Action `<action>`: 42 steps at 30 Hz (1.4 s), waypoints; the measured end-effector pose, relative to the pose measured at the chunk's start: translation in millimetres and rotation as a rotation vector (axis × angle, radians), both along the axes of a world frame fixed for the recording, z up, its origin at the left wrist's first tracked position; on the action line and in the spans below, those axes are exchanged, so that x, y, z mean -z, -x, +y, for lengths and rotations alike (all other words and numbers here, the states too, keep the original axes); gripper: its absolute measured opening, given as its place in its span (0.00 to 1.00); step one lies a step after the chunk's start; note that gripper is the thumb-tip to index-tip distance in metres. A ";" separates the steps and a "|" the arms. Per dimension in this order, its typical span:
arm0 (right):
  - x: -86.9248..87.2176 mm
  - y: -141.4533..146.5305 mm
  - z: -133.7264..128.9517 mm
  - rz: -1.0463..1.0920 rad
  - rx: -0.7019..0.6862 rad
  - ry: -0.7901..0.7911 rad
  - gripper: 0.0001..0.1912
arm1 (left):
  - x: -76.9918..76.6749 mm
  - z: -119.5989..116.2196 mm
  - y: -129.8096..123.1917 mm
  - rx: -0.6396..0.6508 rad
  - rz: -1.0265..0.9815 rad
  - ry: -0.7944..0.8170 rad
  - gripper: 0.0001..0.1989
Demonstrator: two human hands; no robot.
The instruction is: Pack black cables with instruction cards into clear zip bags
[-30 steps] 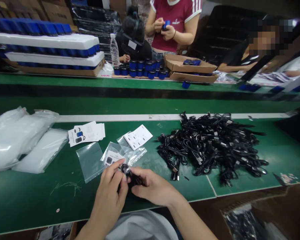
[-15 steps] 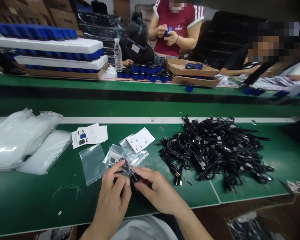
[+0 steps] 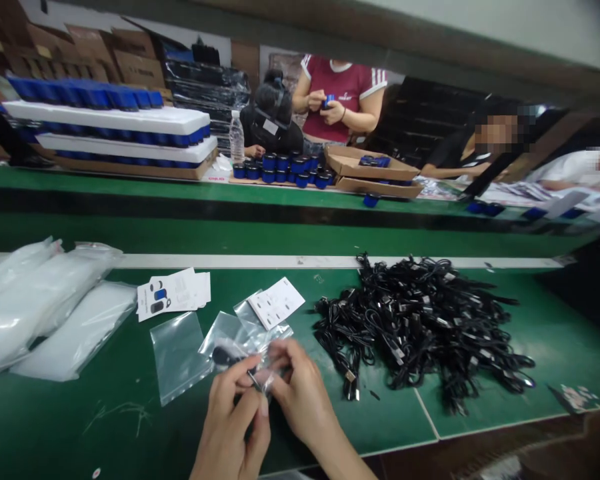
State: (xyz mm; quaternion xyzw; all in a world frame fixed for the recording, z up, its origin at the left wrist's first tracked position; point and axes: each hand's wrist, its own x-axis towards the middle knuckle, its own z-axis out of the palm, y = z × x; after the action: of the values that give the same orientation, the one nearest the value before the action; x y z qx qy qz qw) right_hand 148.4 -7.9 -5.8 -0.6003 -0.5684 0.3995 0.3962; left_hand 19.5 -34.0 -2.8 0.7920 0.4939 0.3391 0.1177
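My left hand [image 3: 236, 415] pinches a small clear plastic bag [image 3: 264, 375] between its fingers. A dark, blurred bundle that looks like a coiled black cable [image 3: 223, 355] shows at the bag's far left end. My right hand [image 3: 300, 395] closes on the bag's near right side, its fingertips smeared by motion. Just beyond the hands lie more flat clear bags, with a printed leaflet [image 3: 277, 303] on top of one. To the left of the hands, a flat clear bag [image 3: 181, 357] rests on the green bench, below a fanned stack of printed leaflets [image 3: 173, 293].
A big heap of black USB cables [image 3: 410, 320] covers the right of the bench [image 3: 360, 430]. Packs of clear bags [image 3: 65, 300] lie at left. Behind a white strip [image 3: 240, 263], trays of blue items [image 3: 130, 147] and co-workers are across the line.
The dark bundle has shifted left and away inside the bag. My right fingers have moved along the bag's near edge. The camera has tilted up, so the scene sits lower.
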 end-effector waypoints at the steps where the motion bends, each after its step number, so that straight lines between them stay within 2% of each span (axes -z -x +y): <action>1: -1.9 -2.7 2.1 0.031 -0.101 0.034 0.07 | -0.3 1.0 0.2 0.038 0.009 0.003 0.07; 3: -8.1 -9.1 4.5 -0.021 -0.198 0.030 0.10 | -2.4 5.1 3.7 0.173 0.070 0.003 0.07; 5: -16.4 -15.7 4.6 -0.137 -0.185 -0.061 0.11 | -6.4 12.2 11.6 0.292 0.147 -0.004 0.04; 6: -20.9 -18.6 4.1 -0.166 -0.195 -0.101 0.11 | -9.2 16.6 16.4 0.305 0.160 -0.020 0.05; 8: -29.0 -23.1 2.9 -0.140 -0.271 -0.122 0.09 | -16.3 25.8 25.0 0.220 0.167 0.013 0.22; 9: -32.1 -24.5 2.5 -0.101 -0.313 -0.108 0.08 | -20.5 30.1 27.9 0.171 0.145 0.071 0.27; 10: -34.5 -25.3 2.3 -0.047 -0.336 -0.081 0.07 | -24.9 33.8 29.5 0.155 0.124 0.164 0.26; 11: -36.0 -25.6 2.4 0.022 -0.334 -0.046 0.06 | -29.1 36.8 30.0 0.181 0.100 0.282 0.21; 13: -37.3 -25.4 2.7 0.208 -0.246 0.028 0.02 | -36.2 40.6 28.6 0.200 0.030 0.513 0.10; 15: -37.5 -25.1 2.3 0.403 -0.145 0.072 0.05 | -39.5 41.4 25.9 0.122 -0.081 0.618 0.11; 17: -37.6 -25.2 0.8 0.491 -0.150 0.086 0.12 | -39.4 39.3 23.5 0.020 -0.222 0.621 0.13; 18: -37.7 -25.2 -0.3 0.471 -0.167 0.083 0.12 | -38.6 37.4 22.2 -0.010 -0.291 0.622 0.13; 21: -37.7 -24.7 -3.5 0.316 -0.155 0.071 0.03 | -37.1 29.7 17.8 -0.048 -0.473 0.663 0.13; 26: -37.5 -23.5 -5.0 0.259 -0.115 -0.014 0.05 | -38.1 20.5 15.3 -0.175 -0.657 0.689 0.11; 30: -39.6 -25.6 -5.6 0.205 -0.141 -0.089 0.06 | -34.2 21.4 23.8 -0.178 -0.600 0.638 0.12; 36: -41.4 -27.0 -4.3 0.144 -0.168 -0.111 0.07 | -25.6 26.4 34.8 -0.004 -0.414 0.495 0.11; 39: -40.5 -25.4 -3.7 0.137 -0.211 -0.093 0.05 | -26.5 25.4 33.1 -0.029 -0.442 0.435 0.11; 42: -37.9 -23.2 -3.9 0.158 -0.200 -0.078 0.05 | -29.3 24.1 29.1 -0.074 -0.481 0.471 0.12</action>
State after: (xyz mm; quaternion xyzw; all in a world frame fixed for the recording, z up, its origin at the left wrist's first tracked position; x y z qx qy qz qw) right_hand 171.5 -11.8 32.1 -0.4915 -0.6074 0.4607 0.4211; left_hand -9.6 -10.0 26.5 0.6219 0.5453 0.3966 0.3982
